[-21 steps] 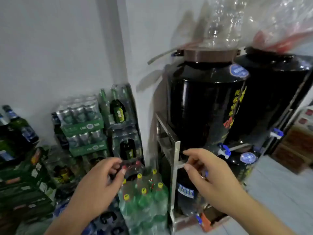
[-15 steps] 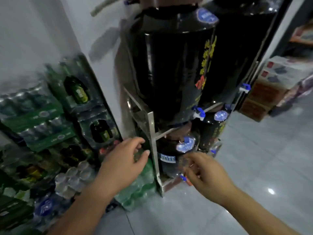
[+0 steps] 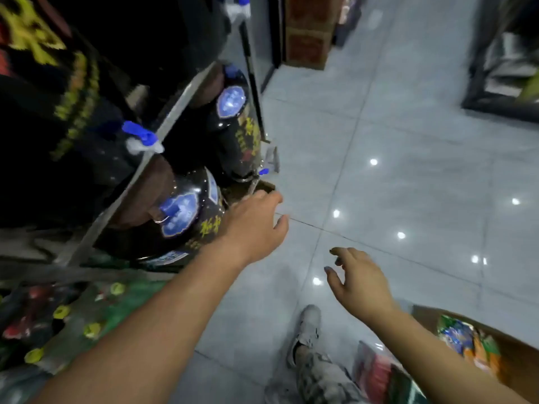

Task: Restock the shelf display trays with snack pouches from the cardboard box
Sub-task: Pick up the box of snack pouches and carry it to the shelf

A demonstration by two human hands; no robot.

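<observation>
Both empty: left hand, right hand | cardboard box cropped | pouches blurred

- Cardboard box: cut off by the right and lower edges; near wall crossed by the right forearm.
- Snack pouches: blurred; print cannot be read, number cannot be told.
- Upper black jar: cropped by the top and left edges; yellow lettering smeared.
- Bottle packs: blurred, partly covered by the left forearm.
- Shelf unit: cut by the right edge; contents cannot be made out.
- Brown cartons: cropped at the top.
- Leg: cut off by the lower edge.
</observation>
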